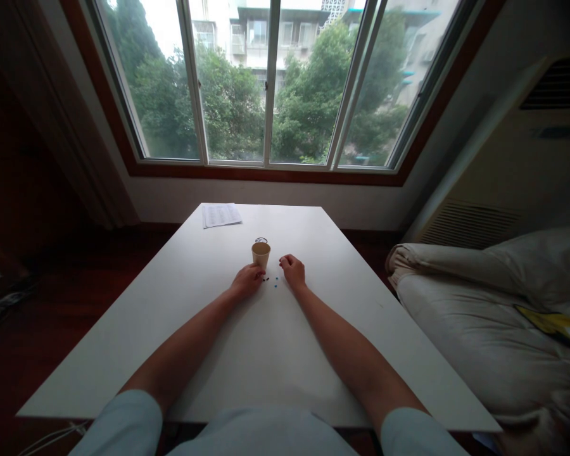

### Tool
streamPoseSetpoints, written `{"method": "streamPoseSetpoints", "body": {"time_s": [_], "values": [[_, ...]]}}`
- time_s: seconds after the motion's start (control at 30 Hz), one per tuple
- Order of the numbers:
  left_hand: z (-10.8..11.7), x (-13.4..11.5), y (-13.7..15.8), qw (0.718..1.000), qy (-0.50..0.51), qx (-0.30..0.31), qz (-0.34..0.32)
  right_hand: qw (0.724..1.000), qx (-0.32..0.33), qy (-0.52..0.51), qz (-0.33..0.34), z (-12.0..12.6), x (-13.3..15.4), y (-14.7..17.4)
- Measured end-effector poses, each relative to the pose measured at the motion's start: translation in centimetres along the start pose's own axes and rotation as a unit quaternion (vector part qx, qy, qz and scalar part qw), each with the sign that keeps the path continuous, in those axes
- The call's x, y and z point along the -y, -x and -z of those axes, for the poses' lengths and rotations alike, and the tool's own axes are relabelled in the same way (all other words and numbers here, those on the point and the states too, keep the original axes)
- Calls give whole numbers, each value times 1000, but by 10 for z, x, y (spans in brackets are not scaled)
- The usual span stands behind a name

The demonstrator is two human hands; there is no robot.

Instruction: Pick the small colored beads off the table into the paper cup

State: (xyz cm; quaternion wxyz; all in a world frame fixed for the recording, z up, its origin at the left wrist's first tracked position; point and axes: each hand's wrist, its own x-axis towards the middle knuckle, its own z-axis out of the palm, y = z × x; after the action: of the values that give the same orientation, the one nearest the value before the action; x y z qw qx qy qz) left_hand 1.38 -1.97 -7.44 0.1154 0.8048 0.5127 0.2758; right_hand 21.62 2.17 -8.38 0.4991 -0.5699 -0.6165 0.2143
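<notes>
A tan paper cup (261, 252) stands upright on the white table (266, 354), its open mouth towards me. My left hand (248, 280) rests by the cup's lower left side, overlapping its base, with the fingers curled together. Whether it grips the cup or something small cannot be made out. To the right of the cup is my right hand (293, 271), closed with thumb and fingertips drawn together; anything between them is too small to tell. Between the hands lie tiny dark pieces (267, 279) and small blue pieces (276, 285), like beads.
Right behind the cup lies a thin dark loop (261, 240), perhaps a cord. Printed papers (221, 215) are at the far left corner. A window (266, 95) is beyond the table. Folded pale bedding (465, 291) sits to the right, near a large floor-standing unit (498, 152).
</notes>
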Motion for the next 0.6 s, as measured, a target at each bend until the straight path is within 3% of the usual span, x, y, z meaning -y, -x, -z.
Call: {"method": "streamPoseSetpoints", "body": {"time_s": [0.3,0.6], "values": [[-16,-21,4,992,-29,9,-123,1000,-12,-11,-6,-1,2,0],[-17,-23,-3,989,-35,29,-140,1000,-19,-23,-7,-3,0,0]]}}
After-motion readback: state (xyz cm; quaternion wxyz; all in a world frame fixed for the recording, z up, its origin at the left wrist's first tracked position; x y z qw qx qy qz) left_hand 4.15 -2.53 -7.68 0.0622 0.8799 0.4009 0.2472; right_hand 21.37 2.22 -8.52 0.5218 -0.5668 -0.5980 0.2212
